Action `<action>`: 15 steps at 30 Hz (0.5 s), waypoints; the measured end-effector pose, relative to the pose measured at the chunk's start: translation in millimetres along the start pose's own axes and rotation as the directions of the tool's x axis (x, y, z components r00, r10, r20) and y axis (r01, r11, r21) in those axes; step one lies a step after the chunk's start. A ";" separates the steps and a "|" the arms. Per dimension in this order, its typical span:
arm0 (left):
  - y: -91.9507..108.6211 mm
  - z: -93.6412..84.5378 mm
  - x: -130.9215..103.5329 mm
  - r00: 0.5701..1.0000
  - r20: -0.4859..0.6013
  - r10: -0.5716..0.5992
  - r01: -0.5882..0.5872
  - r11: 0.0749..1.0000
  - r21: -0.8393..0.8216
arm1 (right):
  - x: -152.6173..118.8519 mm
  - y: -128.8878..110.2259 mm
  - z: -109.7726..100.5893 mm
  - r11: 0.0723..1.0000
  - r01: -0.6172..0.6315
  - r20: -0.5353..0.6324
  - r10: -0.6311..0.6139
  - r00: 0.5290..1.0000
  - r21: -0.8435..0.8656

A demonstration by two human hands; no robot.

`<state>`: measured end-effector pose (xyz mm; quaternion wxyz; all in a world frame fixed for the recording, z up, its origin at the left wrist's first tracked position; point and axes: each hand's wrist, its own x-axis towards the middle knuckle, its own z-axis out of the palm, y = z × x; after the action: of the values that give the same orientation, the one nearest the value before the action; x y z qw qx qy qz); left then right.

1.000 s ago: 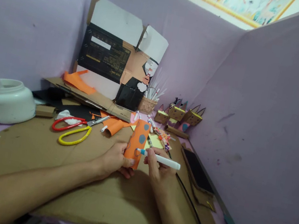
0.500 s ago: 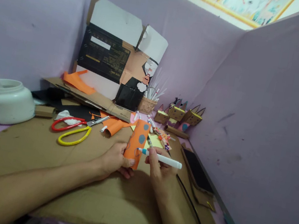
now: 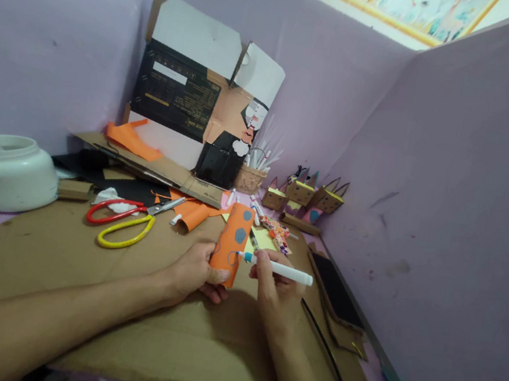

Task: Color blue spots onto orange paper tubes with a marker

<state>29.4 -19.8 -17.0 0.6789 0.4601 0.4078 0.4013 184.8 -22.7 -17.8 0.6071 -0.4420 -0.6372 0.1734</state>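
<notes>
My left hand (image 3: 201,272) is closed round the lower end of an orange paper tube (image 3: 229,238), thumb across its front. Blue-grey dots, some filled and some only outlined, mark the tube. Between the fingers of my right hand (image 3: 276,292) is a white felt-tip marker (image 3: 286,272) with a blue collar. The marker's tip touches the tube at an outlined circle low on its right side. Left of the tube lie scissors (image 3: 128,221) with one red and one yellow handle.
A flat cardboard sheet (image 3: 131,333) covers the table. A white mug (image 3: 6,173) stands at the left, a phone (image 3: 338,290) lies at the right by a black cable (image 3: 332,362). Behind are an unfolded box (image 3: 178,91), a basket of markers (image 3: 250,179) and small cardboard figures (image 3: 301,192).
The marker has shifted very slightly to the right on the tube along with my right hand. My left hand keeps its hold on the tube.
</notes>
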 end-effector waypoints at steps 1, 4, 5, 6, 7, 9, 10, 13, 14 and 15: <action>0.4 0.1 -0.4 1.000 0.002 0.001 -0.001 1.000 -0.004 | 0.2 0.1 -0.2 1.000 0.000 -0.004 0.000 1.000 -0.004; 1.2 0.3 -1.2 1.000 -0.002 -0.003 0.003 1.000 -0.013 | 0.3 0.3 -0.7 1.000 -0.002 -0.011 0.002 1.000 -0.013; 1.3 0.3 -1.2 1.000 -0.006 -0.006 0.006 1.000 -0.013 | 0.3 0.6 -0.8 1.000 -0.001 -0.017 0.001 1.000 -0.013; 1.2 0.3 -1.1 1.000 -0.011 -0.009 0.009 1.000 -0.012 | 0.3 0.9 -0.8 1.000 -0.001 -0.021 0.000 1.000 -0.012; 1.1 0.2 -0.9 1.000 -0.013 -0.011 0.011 1.000 -0.011 | 0.2 1.4 -0.7 1.000 -0.003 -0.022 0.003 1.000 -0.012; 0.6 -0.2 -0.3 1.000 -0.012 -0.011 0.011 1.000 -0.013 | 0.2 2.4 -0.6 1.000 -0.010 -0.023 0.010 1.000 -0.014; 0.3 -0.5 0.0 1.000 -0.009 -0.008 0.008 1.000 -0.013 | 0.2 2.8 -0.6 1.000 -0.011 -0.024 0.011 1.000 -0.017; -0.5 -1.6 0.5 1.000 -0.002 0.002 -0.002 1.000 -0.015 | 0.2 2.8 -0.7 1.000 -0.004 -0.028 0.003 1.000 -0.024; -0.6 -1.9 0.4 1.000 0.001 0.003 -0.003 1.000 -0.017 | 0.3 2.3 -0.9 1.000 -0.003 -0.028 0.002 1.000 -0.029; -0.6 -2.1 0.2 1.000 0.006 0.005 -0.005 1.000 -0.020 | 0.3 1.6 -1.1 0.999 -0.005 -0.029 0.004 1.000 -0.034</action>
<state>27.6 -19.1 -18.1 0.6838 0.4552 0.4006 0.4058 186.4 -21.9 -18.6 0.6082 -0.4561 -0.6303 0.1575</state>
